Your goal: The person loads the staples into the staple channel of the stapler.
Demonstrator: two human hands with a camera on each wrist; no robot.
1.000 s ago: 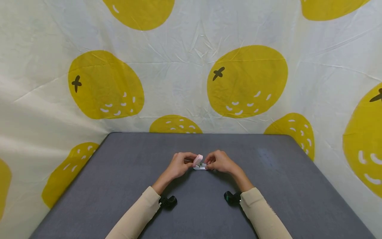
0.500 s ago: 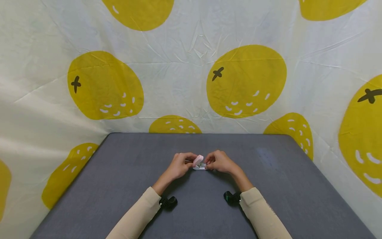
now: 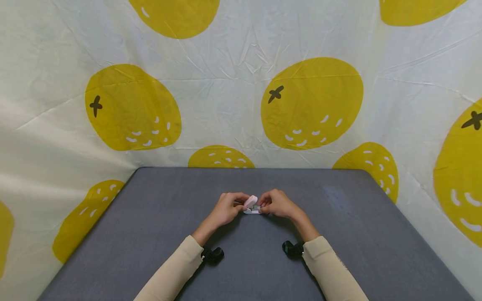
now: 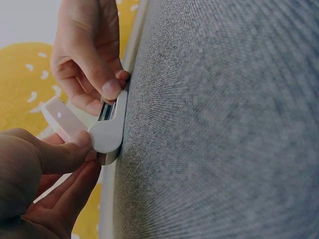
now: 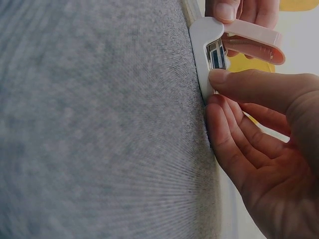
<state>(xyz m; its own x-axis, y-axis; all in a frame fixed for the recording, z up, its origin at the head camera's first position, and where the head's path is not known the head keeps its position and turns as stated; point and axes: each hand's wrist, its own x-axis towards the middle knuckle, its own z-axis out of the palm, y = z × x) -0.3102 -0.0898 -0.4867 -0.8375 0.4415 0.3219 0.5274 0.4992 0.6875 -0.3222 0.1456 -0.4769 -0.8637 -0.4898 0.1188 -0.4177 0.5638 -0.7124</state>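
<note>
Fingers of my left hand (image 3: 224, 209) are clamped on the hinge end of one small white-and-pale-pink plastic stapler (image 4: 108, 133), and my right hand (image 3: 278, 204) pinches the other end of its white base; it sits base-down on one grey fabric tabletop (image 3: 248, 271) between both hands, one pink top arm (image 5: 259, 34) swung up off one metal staple channel (image 5: 217, 56). Two cream sleeves (image 3: 169, 269), two black wrist-worn devices (image 3: 212, 256), one white sheet (image 3: 218, 100) behind, nine yellow fruit prints (image 3: 312, 102) in view. Small marks on right sleeve unreadable.
</note>
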